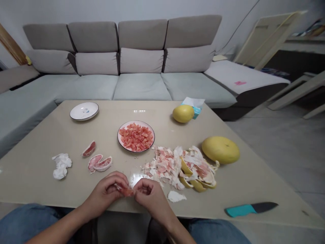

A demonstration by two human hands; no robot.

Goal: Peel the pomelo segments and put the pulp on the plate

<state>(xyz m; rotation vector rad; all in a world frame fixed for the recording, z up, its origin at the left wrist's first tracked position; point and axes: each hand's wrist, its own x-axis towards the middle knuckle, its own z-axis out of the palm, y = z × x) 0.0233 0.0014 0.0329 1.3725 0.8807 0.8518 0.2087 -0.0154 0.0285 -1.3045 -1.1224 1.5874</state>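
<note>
My left hand (111, 188) is closed around a red pomelo segment (126, 191) at the near edge of the table. The fingertips of my right hand (149, 195) pinch the segment's right end. Just beyond my left hand lie several pomelo segments (103, 164) with pale skin on them. A round plate (118, 141) with a dark rim holds a heap of red pomelo flesh (137, 136). To the right of my hands spreads a pile of pale membranes (167, 164) with yellow-green peel (200, 185).
Two yellow pomelos, a far one (183, 113) and a near one (220, 149), stand at the right. A teal-handled knife (250, 208) lies near the front right edge. Crumpled tissue (61, 165), a white plate (84, 111) and a tissue pack (196, 111) are also on the table (106, 113).
</note>
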